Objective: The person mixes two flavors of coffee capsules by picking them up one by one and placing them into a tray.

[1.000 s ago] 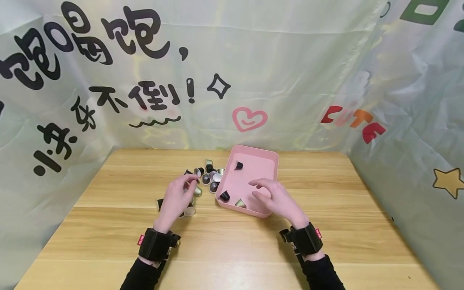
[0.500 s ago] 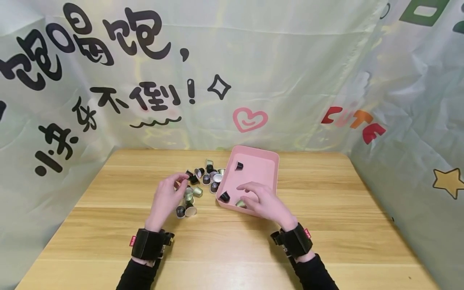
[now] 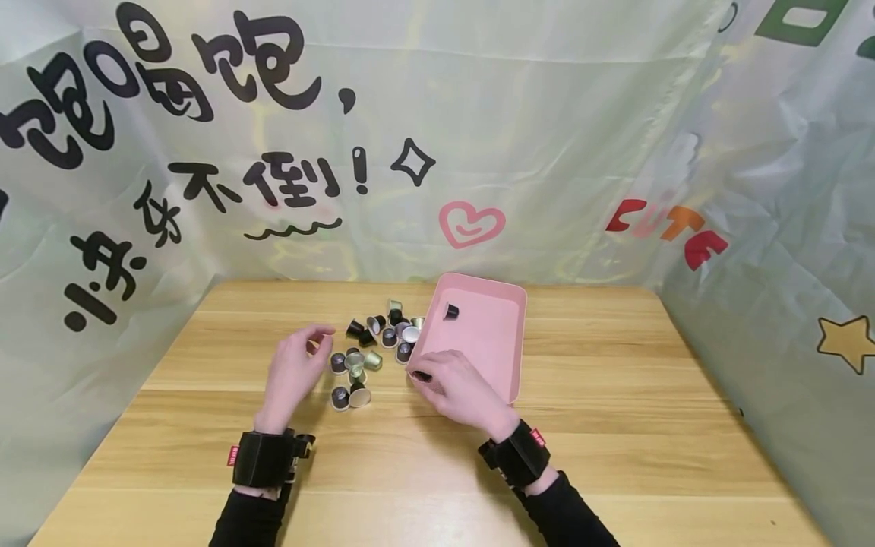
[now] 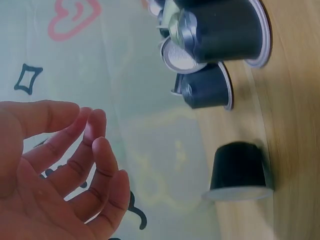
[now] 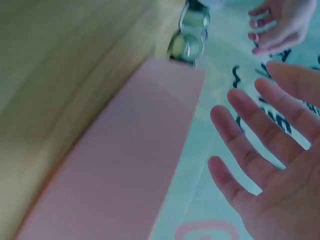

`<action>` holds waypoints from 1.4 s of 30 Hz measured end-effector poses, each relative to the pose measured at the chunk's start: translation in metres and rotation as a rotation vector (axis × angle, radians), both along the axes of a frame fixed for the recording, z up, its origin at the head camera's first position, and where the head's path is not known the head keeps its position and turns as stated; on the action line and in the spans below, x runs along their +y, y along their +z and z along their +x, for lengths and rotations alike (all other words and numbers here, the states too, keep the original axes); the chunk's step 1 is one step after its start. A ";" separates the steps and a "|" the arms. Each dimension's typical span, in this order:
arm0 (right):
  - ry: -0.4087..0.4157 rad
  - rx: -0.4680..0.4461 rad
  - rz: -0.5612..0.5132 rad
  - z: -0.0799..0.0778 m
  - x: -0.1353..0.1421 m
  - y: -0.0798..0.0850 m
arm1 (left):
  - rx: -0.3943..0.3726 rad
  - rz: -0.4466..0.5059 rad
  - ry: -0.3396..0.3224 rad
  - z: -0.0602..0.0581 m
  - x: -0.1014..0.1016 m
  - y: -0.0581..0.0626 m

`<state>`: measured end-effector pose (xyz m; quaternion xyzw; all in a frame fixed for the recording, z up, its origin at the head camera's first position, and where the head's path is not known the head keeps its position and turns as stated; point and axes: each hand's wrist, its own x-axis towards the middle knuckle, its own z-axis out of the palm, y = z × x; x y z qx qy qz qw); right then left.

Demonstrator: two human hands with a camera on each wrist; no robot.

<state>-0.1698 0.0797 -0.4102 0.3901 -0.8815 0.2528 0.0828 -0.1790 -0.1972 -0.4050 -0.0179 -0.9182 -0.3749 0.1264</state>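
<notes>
My left hand (image 3: pixel 295 372) hovers left of a loose cluster of coffee capsules (image 3: pixel 356 363), fingers softly bent and nothing in them. In the left wrist view, its thumb and fingertips (image 4: pixel 95 117) come close together, and a black capsule (image 4: pixel 238 167) sits apart on the wood. My right hand (image 3: pixel 465 387) is over the front left corner of the pink tray (image 3: pixel 495 334). A black capsule (image 3: pixel 422 376) shows between its thumb and fingers in the head view. The right wrist view shows these fingers (image 5: pixel 250 150) spread and loosely extended, holding nothing.
More capsules (image 3: pixel 388 337), black, silver and green, lie against the tray's left side. Another black capsule (image 3: pixel 451 311) lies near the back of the tray. A printed cloth (image 3: pixel 560 152) hangs behind the wooden table (image 3: pixel 615 425).
My left hand has drawn back leftward from the capsules, uncovering several of them. My right hand has moved left and forward across the tray to its front left corner, covering a green capsule.
</notes>
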 end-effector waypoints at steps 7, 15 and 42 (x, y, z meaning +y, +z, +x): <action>-0.006 0.009 0.128 0.002 -0.040 -0.008 | -0.021 -0.031 0.028 0.000 -0.008 0.000; -0.017 0.024 0.236 -0.001 -0.074 -0.021 | -0.015 -0.031 0.042 -0.001 -0.009 0.000; 0.031 0.053 0.352 -0.016 -0.100 -0.025 | -0.054 -0.018 0.044 0.000 -0.011 0.001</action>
